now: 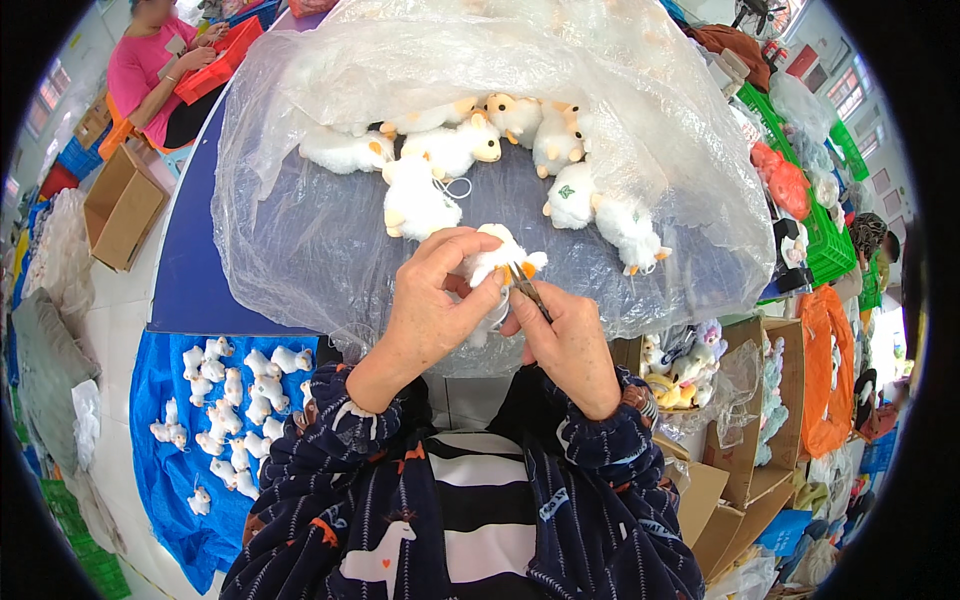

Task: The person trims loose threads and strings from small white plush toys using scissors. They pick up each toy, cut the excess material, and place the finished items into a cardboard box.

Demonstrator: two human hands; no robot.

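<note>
A small white plush toy [494, 262] with orange feet is pinched in my left hand [432, 290], over the near edge of the table. My right hand [572, 345] grips a slim dark metal tool [532, 296], either tweezers or small scissors. Its tip touches the toy beside an orange patch; whether it grips fur or thread I cannot tell. Just beyond my hands lie several more white plush toys [452, 146] on clear plastic. The nearest one [418, 198] has a white string loop by it. Another plush toy [572, 197] carries a green mark.
A large clear plastic bag [300, 240] covers much of the blue table [190, 270]. At lower left, more white toys lie on a blue sheet [170, 380]. Cardboard boxes [735, 465] with plush toys stand at right. A person in pink [150, 65] sits far left with a red tray [232, 58].
</note>
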